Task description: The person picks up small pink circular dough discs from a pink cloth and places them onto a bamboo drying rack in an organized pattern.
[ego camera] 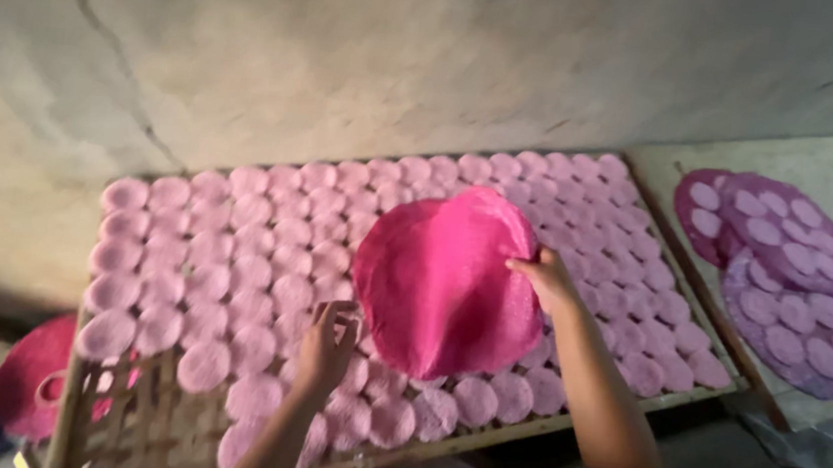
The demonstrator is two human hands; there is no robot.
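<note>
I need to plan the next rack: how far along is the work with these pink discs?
Most of the bamboo rack already carries rows of small pale pink discs. In hand: the right hand holds a large bright pink sheet; the left hand reaches beside it. The rack's near-left corner remains bare.

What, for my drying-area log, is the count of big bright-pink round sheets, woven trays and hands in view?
Big bright-pink round sheets: 2, the held sheet and the lower-left sheet
Woven tray of small pale pink discs: 1
Hands: 2, left hand and right hand
Total: 5
</note>
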